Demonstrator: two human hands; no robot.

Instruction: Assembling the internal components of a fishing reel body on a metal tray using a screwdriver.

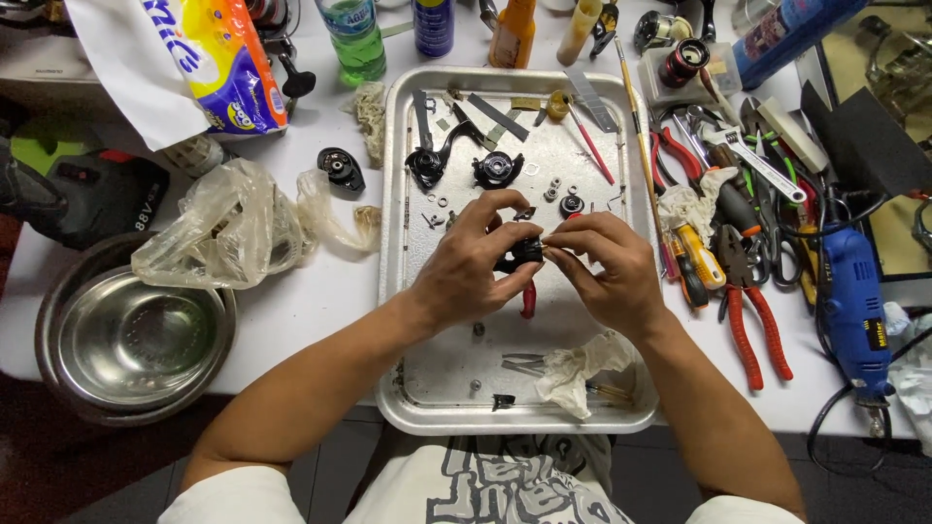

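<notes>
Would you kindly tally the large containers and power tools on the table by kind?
Steel bowl: 1
Metal tray: 1
Blue rotary tool: 1
Green bottle: 1
Total: 4

Both forearms bare, no sleeves past the elbow, no watch or gloves. Left hand and right hand ringless as far as visible. Light short-sleeved shirt with bold dark graphic print across the chest.

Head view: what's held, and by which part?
A small black part, pinched between the fingertips of the left hand and right hand over the metal tray.
</notes>
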